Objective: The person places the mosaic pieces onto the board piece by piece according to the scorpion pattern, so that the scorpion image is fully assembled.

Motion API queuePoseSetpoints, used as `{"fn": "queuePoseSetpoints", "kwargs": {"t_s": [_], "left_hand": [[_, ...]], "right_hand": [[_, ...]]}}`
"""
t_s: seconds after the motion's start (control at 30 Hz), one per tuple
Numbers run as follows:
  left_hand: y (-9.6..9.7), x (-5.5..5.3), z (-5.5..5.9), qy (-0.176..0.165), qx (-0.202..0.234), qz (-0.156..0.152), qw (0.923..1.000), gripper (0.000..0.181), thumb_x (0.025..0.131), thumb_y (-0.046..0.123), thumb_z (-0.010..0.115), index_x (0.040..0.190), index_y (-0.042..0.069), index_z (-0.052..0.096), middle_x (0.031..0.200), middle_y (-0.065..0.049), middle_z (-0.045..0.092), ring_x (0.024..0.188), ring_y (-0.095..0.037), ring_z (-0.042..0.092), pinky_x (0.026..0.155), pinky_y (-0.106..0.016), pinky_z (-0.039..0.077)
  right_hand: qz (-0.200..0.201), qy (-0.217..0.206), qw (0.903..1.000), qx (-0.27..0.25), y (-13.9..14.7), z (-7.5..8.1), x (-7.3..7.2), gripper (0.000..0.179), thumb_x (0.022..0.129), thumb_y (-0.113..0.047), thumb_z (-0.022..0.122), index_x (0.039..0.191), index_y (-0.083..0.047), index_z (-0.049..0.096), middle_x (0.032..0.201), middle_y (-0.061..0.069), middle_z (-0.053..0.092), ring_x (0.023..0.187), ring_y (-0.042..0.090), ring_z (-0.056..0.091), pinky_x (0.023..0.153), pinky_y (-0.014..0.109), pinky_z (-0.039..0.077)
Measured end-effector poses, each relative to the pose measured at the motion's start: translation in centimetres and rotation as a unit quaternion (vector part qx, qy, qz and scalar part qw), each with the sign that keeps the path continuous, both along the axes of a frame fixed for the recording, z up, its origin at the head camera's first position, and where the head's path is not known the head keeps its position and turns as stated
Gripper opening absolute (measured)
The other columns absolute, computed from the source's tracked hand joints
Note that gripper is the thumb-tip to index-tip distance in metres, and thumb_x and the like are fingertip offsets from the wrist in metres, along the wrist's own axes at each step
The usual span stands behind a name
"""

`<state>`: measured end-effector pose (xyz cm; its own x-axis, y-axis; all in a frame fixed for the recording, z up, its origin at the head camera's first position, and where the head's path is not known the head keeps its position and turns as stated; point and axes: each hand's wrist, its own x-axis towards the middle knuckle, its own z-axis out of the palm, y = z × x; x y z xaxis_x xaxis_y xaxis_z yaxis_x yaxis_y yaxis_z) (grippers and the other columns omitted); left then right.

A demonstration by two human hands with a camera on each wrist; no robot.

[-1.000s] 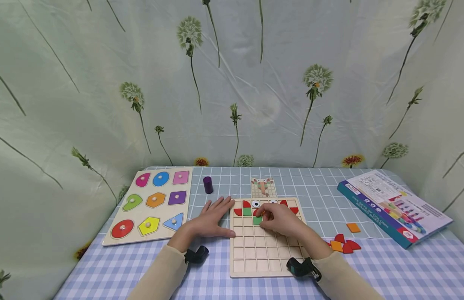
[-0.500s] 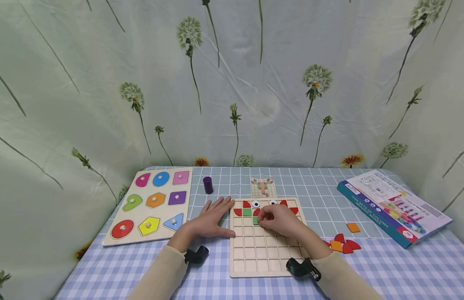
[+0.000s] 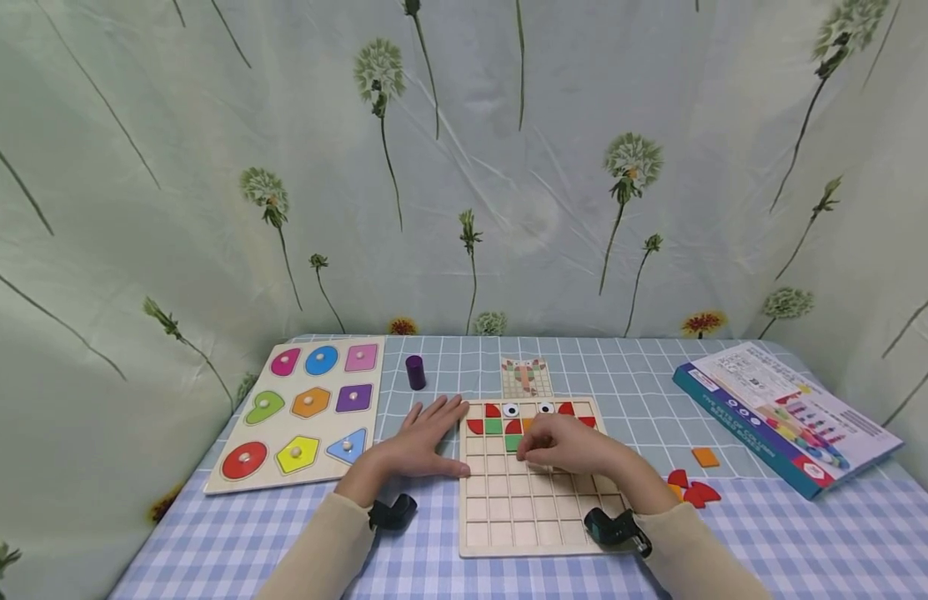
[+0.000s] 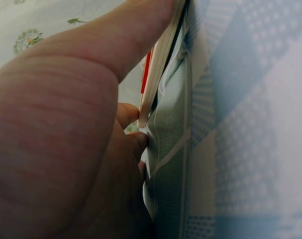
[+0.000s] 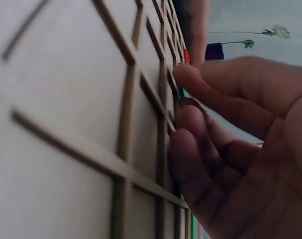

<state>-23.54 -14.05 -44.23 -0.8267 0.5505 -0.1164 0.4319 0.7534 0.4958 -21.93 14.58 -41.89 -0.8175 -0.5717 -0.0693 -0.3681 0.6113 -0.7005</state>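
Note:
A wooden grid board lies on the table, with several red, green and white-eyed tiles in its upper rows. My right hand is over the board with its fingers bent, beside a green square tile. In the right wrist view, thumb and fingertips are close to the grid, with no piece visible between them. Spread flat at the board's left side, my left hand has its thumb touching the edge. A small pattern card lies behind the board.
A shape puzzle board lies at the left, and a purple cylinder stands near it. Loose red quarter pieces and an orange square lie at the right, before a box.
My right hand has shifted slightly right and toward me, uncovering more of the green square and an orange piece above it. My left hand stays in place.

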Motion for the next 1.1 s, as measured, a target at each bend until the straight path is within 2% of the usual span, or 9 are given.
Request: {"fn": "queuePoseSetpoints", "kwargs": {"t_s": [0.13,0.27,0.37,0.47,0.6,0.73,0.9,1.1], "left_hand": [[-0.2,0.0,0.0,0.001,0.000,0.001,1.0000,0.101,0.083,0.057,0.073,0.161,0.018,0.022,0.170,-0.004,0.015,0.158,-0.031,0.005,0.125,-0.061,-0.001],[-0.5,0.2,-0.2,0.005,-0.003,0.007,1.0000,0.102,0.082,0.057,0.074,0.161,0.017,0.023,0.170,-0.004,0.016,0.158,-0.031,0.007,0.125,-0.061,0.000],[-0.5,0.2,-0.2,0.007,-0.001,0.004,1.0000,0.102,0.082,0.058,0.074,0.161,0.017,0.023,0.170,-0.005,0.016,0.158,-0.031,0.007,0.125,-0.060,0.000],[-0.3,0.2,-0.1,0.006,0.005,0.000,1.0000,0.101,0.083,0.058,0.073,0.161,0.017,0.023,0.170,-0.004,0.016,0.158,-0.031,0.006,0.125,-0.060,-0.001],[-0.2,0.1,0.0,0.002,0.009,-0.003,1.0000,0.101,0.083,0.057,0.074,0.161,0.018,0.023,0.170,-0.002,0.016,0.158,-0.031,0.006,0.125,-0.060,-0.001],[-0.2,0.1,0.0,0.001,0.009,0.000,1.0000,0.100,0.083,0.056,0.074,0.161,0.018,0.023,0.170,-0.001,0.016,0.158,-0.031,0.006,0.125,-0.060,-0.001],[-0.2,0.0,-0.2,0.001,0.007,0.001,1.0000,0.100,0.083,0.055,0.074,0.161,0.019,0.023,0.169,-0.001,0.017,0.158,-0.031,0.006,0.125,-0.060,-0.002],[-0.1,-0.1,0.0,0.001,0.007,0.000,1.0000,0.101,0.083,0.056,0.074,0.161,0.019,0.022,0.170,-0.001,0.016,0.158,-0.031,0.005,0.125,-0.060,-0.002]], "right_hand": [[0.023,-0.020,0.9995,-0.013,0.4,0.5,0.0,0.019,0.094,-0.005,0.059,0.099,-0.014,0.074,0.102,0.000,0.068,0.084,0.014,0.057,0.071,0.026,0.050],[0.046,-0.035,0.9980,-0.024,1.0,0.9,0.4,0.016,0.097,-0.009,0.060,0.106,-0.013,0.072,0.106,0.002,0.071,0.089,0.013,0.065,0.077,0.025,0.053],[0.057,-0.022,0.9978,-0.026,1.8,1.2,0.7,0.014,0.098,-0.014,0.063,0.109,-0.014,0.071,0.109,0.002,0.072,0.097,0.013,0.066,0.083,0.024,0.055],[0.053,-0.005,0.9982,-0.027,3.1,1.8,1.3,0.016,0.098,-0.016,0.064,0.112,-0.014,0.070,0.111,0.004,0.071,0.098,0.011,0.064,0.084,0.024,0.055],[0.021,0.014,0.9996,-0.014,5.3,2.6,2.4,0.016,0.096,-0.018,0.066,0.112,-0.016,0.069,0.109,0.003,0.070,0.093,0.006,0.060,0.082,0.022,0.055],[-0.002,0.019,0.9998,0.004,7.8,2.6,3.2,0.018,0.092,-0.020,0.072,0.109,-0.019,0.067,0.105,-0.001,0.068,0.089,0.006,0.057,0.079,0.020,0.054],[0.003,0.025,0.9997,0.009,10.7,2.3,4.0,0.017,0.090,-0.021,0.075,0.105,-0.021,0.068,0.100,-0.001,0.066,0.084,0.010,0.055,0.074,0.019,0.052],[0.011,-0.004,0.9998,0.016,13.3,1.5,4.8,0.012,0.088,-0.024,0.076,0.099,-0.024,0.070,0.095,-0.001,0.059,0.077,0.008,0.053,0.064,0.019,0.048]]}}
